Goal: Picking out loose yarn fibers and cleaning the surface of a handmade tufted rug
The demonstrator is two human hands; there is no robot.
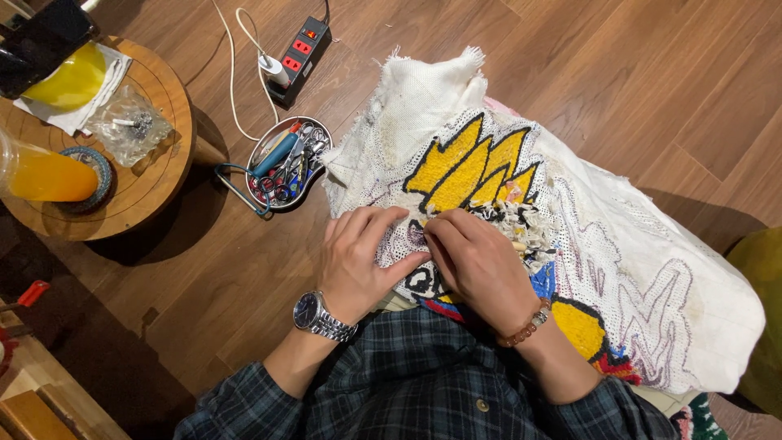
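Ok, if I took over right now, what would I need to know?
Left hand: flat on the white canvas, pressing it down.
Right hand: fingertips pinched at the stitches; whether they hold a tool is hidden.
The canvas lies across the lap; the metal tray of scissors sits on the floor beside it.
Done: yellow patch filled.
Left: outlined shapes on the canvas's right side are unfilled.
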